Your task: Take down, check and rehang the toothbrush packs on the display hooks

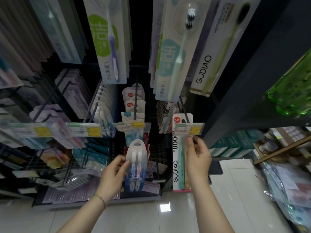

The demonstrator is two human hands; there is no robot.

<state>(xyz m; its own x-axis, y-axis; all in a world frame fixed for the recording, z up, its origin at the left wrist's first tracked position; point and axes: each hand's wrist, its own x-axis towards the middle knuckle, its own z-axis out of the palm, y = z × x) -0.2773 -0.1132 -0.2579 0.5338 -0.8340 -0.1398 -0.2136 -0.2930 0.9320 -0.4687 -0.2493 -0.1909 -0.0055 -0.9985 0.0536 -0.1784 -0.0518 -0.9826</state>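
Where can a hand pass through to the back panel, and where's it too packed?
Free: the dark gap between the twin-brush pack in the left hand and the GUDIAO pack the right hand pinches. Crowded: the purple pack rows left.

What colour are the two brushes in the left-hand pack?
One blue, one pink, both with white heads; the head view shows the twin pack clearly.

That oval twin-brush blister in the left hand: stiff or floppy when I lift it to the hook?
Probably stiff: the twin-brush blister holds its moulded oval shape though gripped by one edge in the left hand. Likely light, with two small brushes. Its glossy plastic may slip.
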